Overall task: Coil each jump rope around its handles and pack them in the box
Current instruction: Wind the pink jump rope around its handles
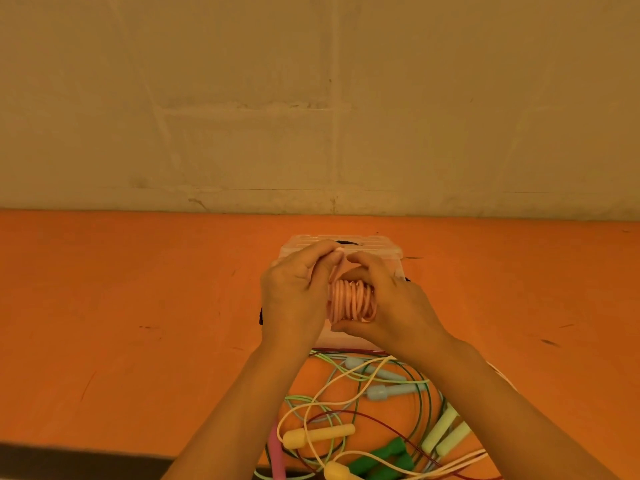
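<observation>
coiled pink plastic jump rope (351, 301) is gripped by closed fingers of left hand (294, 299) and right hand (391, 306) above clear plastic box (381, 249).

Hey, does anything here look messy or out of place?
Yes. Near the table's front edge, several loose jump ropes lie tangled, cords crossing over one another's handles, uncoiled. Both the left hand and right hand hold the pink coiled rope above the clear box.
</observation>
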